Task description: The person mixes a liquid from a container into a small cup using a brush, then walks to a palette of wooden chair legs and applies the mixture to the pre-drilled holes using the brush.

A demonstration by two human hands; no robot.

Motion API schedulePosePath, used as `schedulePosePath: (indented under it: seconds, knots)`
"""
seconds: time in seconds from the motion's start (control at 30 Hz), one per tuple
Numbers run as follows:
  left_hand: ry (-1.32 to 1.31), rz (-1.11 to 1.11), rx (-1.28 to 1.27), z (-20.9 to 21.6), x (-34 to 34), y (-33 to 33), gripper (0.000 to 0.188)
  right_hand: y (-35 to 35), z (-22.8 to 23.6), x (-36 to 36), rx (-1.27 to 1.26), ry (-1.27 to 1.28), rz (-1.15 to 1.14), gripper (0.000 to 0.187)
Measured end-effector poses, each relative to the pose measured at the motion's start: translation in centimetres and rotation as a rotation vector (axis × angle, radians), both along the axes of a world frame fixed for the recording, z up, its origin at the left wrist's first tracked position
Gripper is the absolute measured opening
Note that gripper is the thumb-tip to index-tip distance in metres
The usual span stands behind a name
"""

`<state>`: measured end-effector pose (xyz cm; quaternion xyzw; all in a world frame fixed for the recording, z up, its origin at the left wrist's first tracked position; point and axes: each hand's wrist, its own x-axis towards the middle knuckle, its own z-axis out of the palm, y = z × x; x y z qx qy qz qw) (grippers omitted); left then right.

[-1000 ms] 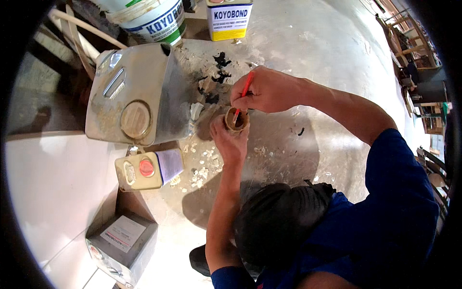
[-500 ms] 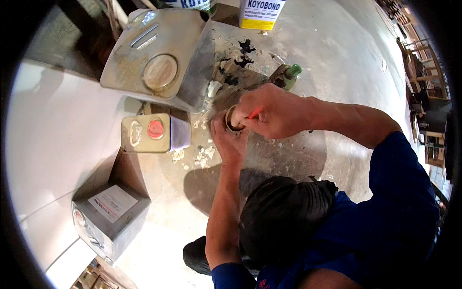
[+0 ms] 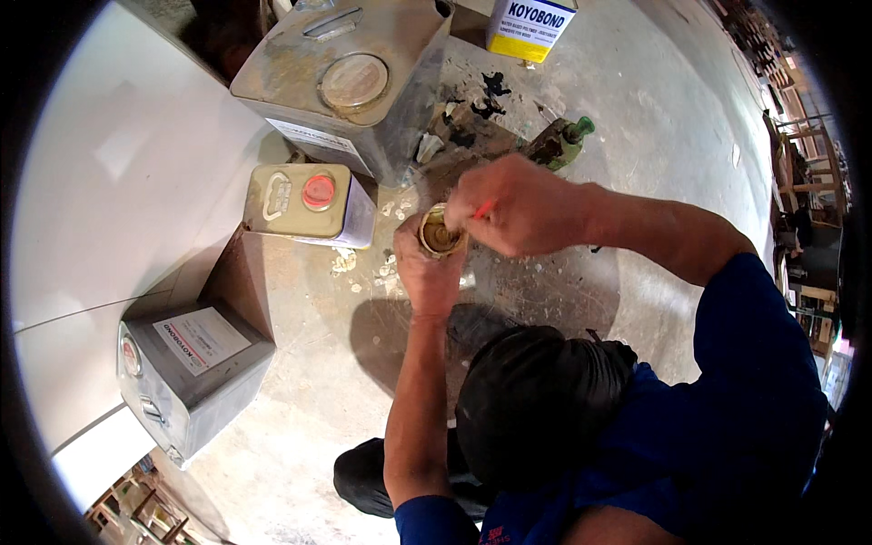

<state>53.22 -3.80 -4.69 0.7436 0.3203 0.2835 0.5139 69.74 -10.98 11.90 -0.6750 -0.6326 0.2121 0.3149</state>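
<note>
My left hand [image 3: 425,272] is wrapped around a small round cup [image 3: 440,253], its open mouth facing up. Brownish, paste-like stuff shows inside, with a smeared rim. Over the cup's right side, my right hand [image 3: 522,207] is closed on a thin red stick [image 3: 485,210]. Its fingers hide most of the stick, so I cannot tell what kind of tool it is or whether its end dips into the cup. Just beyond the right hand, a green glass bottle [image 3: 574,132] with a dirty body stands on the floor.
A large dented metal can [image 3: 300,86] stands at the far left, beside a smaller tin [image 3: 304,200] with a red cap. Nearer left is another metal can [image 3: 218,381]. A white and yellow container [image 3: 518,44] stands at the back. Black stains [image 3: 490,95] and pale scraps mark the concrete floor.
My right hand has drawn slightly up and right off the cup's mouth, so its inside shows more. My left hand still holds the cup. The view has shifted, moving the containers in the picture.
</note>
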Motion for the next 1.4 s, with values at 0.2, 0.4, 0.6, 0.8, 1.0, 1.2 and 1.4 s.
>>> schedulePosePath:
  seconds: [0.2, 0.4, 0.6, 0.8, 1.0, 1.2, 1.4]
  knots:
    - [-0.009, -0.016, -0.014, -0.5, -0.7, 0.2, 0.057, 0.2, 0.2, -0.9, 0.075, 0.010, -0.012, 0.008]
    - [0.034, -0.007, -0.021, 0.1, -1.4, 0.8, 0.059, 0.7, -0.6, -1.7, 0.033, 0.076, 0.010, 0.004]
    - [0.061, 0.003, -0.084, 0.8, -2.3, 0.9, 0.059, 1.1, -0.9, -2.0, 0.092, 0.019, -0.043, 0.005]
    - [0.010, 0.040, -0.119, 1.4, -3.3, 1.1, 0.058, 1.8, 0.2, -2.7, 0.095, 0.032, -0.002, 0.008]
    - [-0.089, 0.021, -0.095, 4.2, -8.3, 4.4, 0.059, 5.0, 2.6, -6.0, 0.158, 0.165, 0.061, 0.010]
    - [0.040, 0.140, 0.048, 9.9, -17.4, 7.0, 0.060, 10.7, 6.1, -12.2, 0.181, 0.151, 0.424, 0.010]
    - [0.000, 0.446, -0.003, 14.5, -26.2, 7.8, 0.068, 16.0, 12.2, -22.0, -0.054, 0.079, 0.641, 0.008]
